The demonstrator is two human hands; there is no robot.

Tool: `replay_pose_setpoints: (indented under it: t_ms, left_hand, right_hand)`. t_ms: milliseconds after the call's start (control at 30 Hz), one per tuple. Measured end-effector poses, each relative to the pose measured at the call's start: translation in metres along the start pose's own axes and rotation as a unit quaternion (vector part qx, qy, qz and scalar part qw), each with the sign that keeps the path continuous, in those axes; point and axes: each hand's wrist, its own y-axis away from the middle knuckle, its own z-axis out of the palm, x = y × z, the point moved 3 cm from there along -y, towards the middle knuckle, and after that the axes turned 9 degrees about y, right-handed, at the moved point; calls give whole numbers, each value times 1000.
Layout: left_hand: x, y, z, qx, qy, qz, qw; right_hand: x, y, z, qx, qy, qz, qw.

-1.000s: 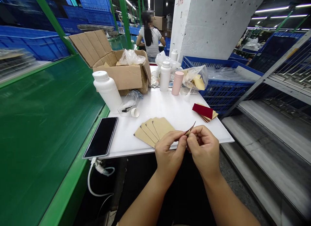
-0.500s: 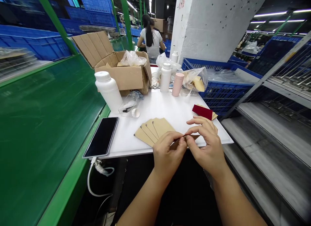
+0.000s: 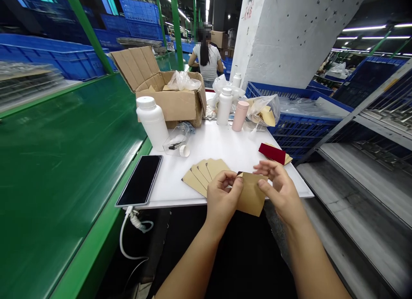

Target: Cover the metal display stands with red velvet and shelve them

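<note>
A tan backing sheet (image 3: 250, 195) with a dark red corner showing at its top is held flat in front of me over the near edge of the white table (image 3: 222, 146). My left hand (image 3: 222, 199) pinches its top left corner. My right hand (image 3: 280, 189) grips its right edge with thumb on top, fingers partly spread. Just beyond my left hand lies a fan of several tan sheets (image 3: 202, 175). A small stack topped by a dark red sheet (image 3: 273, 153) rests at the table's right edge.
A black phone (image 3: 140, 185) on a cable lies at the table's left edge by the green conveyor (image 3: 58, 161). White bottles (image 3: 153, 122), a pink tumbler (image 3: 240, 116), an open cardboard box (image 3: 167, 93) and plastic bags stand at the back. Another person works far behind. Metal shelving stands right.
The sheet has turned from edge-on to flat, tan side facing me. My hands moved apart along it, the right sliding to its right edge. The view shifted slightly.
</note>
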Motion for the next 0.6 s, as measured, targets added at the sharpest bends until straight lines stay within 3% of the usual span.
replay_pose_setpoints:
  t_ms: [100,200,233,300,367,433,600]
  left_hand:
    - [-1,-1,-3,18,-21,43,999]
    - [9,10,-3,73,-113,242,961]
    - [12,16,0,63,-132,312,939]
    - [13,28,11,-22,-143,393,908]
    - [10,36,22,-121,-159,398,895]
    - [5,36,27,-160,-208,368,892]
    - [-5,11,11,-120,-342,233,902]
  right_hand:
    - [24,-4,9,-52,-91,91,990]
    - [43,-29,19,-26,-89,102,990]
    - [48,-40,26,-36,-59,98,993]
    - [59,-64,43,-84,20,93,992]
    - [69,-82,60,-116,95,87,985]
    - [75,-92,73,-119,147,76,979]
    - [74,-87,87,-106,300,36,948]
